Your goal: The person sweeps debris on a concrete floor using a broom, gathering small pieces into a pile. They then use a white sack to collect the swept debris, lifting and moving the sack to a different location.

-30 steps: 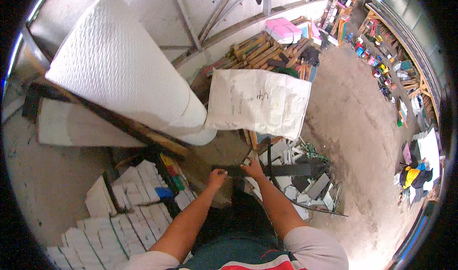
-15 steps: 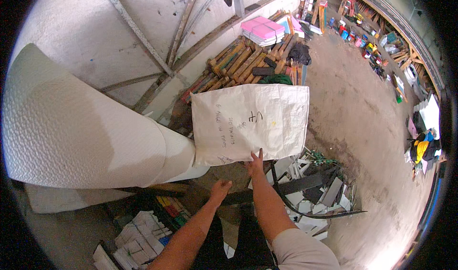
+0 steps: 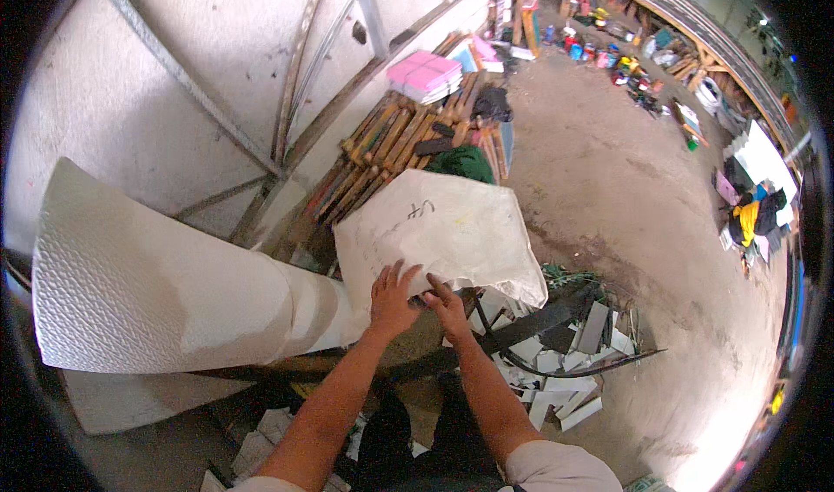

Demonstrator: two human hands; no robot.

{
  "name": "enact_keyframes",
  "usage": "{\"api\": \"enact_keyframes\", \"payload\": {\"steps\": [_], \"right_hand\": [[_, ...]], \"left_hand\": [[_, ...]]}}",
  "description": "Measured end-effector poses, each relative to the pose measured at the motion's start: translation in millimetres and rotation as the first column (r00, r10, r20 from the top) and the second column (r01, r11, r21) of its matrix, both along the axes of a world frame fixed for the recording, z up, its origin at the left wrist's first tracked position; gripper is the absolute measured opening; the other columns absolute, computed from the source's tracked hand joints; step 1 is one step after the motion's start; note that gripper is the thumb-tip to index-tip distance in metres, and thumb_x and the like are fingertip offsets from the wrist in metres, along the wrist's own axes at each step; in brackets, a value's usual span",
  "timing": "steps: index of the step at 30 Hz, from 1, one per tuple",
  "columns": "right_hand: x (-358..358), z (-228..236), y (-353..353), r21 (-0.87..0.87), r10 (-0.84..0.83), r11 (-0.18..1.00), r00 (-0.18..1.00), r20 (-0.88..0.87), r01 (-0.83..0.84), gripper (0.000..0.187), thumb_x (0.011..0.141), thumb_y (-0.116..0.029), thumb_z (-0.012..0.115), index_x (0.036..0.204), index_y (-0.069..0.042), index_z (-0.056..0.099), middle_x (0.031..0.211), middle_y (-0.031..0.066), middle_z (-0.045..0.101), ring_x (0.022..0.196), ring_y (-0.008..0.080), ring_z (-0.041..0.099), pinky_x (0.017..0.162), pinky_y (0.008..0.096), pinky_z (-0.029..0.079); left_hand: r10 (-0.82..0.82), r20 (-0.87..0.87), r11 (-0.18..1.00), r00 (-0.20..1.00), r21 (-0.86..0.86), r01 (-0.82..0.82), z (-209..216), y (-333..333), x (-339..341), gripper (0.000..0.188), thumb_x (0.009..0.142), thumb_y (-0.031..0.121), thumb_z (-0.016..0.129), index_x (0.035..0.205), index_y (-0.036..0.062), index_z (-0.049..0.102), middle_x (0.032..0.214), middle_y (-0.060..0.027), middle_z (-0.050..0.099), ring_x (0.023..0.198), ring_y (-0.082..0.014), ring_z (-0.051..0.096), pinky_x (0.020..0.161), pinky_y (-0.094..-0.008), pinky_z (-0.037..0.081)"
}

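A white woven sack [image 3: 439, 227] with dark handwriting lies in front of me, its near edge wavy and lifted on the right. My left hand [image 3: 395, 303] is on that near edge, fingers spread over the top face and thumb tucked at the rim. Close beside it, my right hand [image 3: 448, 308] pinches the same edge, with its index finger reaching up onto the sack. The fingertips between the two hands are partly hidden. To the left, a large roll of white textured sheet [image 3: 174, 283] stretches up to the sack's left side.
Stacked wooden bars [image 3: 395, 140] lie beyond the sack, with a bundle of pink sheets [image 3: 424, 75], a black bag [image 3: 493, 104] and green cloth [image 3: 460, 164]. White and grey offcuts [image 3: 565, 396] litter the floor at right, crossed by a curved black strip [image 3: 599, 370].
My left hand has risen from below onto the sack's near edge, beside the right. The sack has gone from flat and rectangular to bulged and creased. My view has shifted slightly right.
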State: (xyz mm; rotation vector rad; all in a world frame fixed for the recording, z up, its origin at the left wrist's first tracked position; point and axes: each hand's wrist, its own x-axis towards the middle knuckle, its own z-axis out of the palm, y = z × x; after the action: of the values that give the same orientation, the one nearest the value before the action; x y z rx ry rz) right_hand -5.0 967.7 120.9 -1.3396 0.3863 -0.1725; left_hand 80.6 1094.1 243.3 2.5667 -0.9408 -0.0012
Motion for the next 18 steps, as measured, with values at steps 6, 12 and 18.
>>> {"api": "enact_keyframes", "payload": {"steps": [6,12,18], "right_hand": [[-45,112,-29,0.040,-0.053,0.998,0.988,0.145,0.047,0.057,0.091,-0.010,0.068,0.144,-0.004,0.048,0.128,0.0072,0.057,0.107,0.0165,0.057,0.093,0.0320,0.048],[-135,134,-79,-0.390,-0.647,0.676,0.757,0.091,0.625,0.053,0.087,-0.013,0.071,0.136,-0.005,0.053,0.124,0.0090,0.054,0.094,0.0185,0.059,0.083,0.0346,0.050],[-216,156,-103,-0.400,-0.931,0.310,0.360,0.055,0.863,0.089,0.083,-0.034,0.078,0.149,0.001,0.029,0.146,0.0233,0.033,0.137,0.0346,0.033,0.113,0.0450,0.029]], "left_hand": [[-0.231,-0.014,0.972,0.973,-0.034,0.231,55,-17,-17,0.066,0.074,0.005,0.067,0.138,0.0159,0.055,0.130,-0.0124,0.061,0.116,-0.0323,0.058,0.099,-0.0422,0.048],[-0.235,-0.063,0.931,0.970,-0.301,0.206,54,-12,-33,0.050,0.074,0.000,0.058,0.122,0.0088,0.068,0.104,-0.0198,0.070,0.092,-0.0372,0.067,0.084,-0.0445,0.053],[-0.350,-0.313,0.915,0.883,-0.315,0.251,83,15,-50,0.048,0.072,-0.002,0.051,0.116,0.0046,0.070,0.093,-0.0225,0.070,0.082,-0.0342,0.070,0.076,-0.0375,0.052]]}}
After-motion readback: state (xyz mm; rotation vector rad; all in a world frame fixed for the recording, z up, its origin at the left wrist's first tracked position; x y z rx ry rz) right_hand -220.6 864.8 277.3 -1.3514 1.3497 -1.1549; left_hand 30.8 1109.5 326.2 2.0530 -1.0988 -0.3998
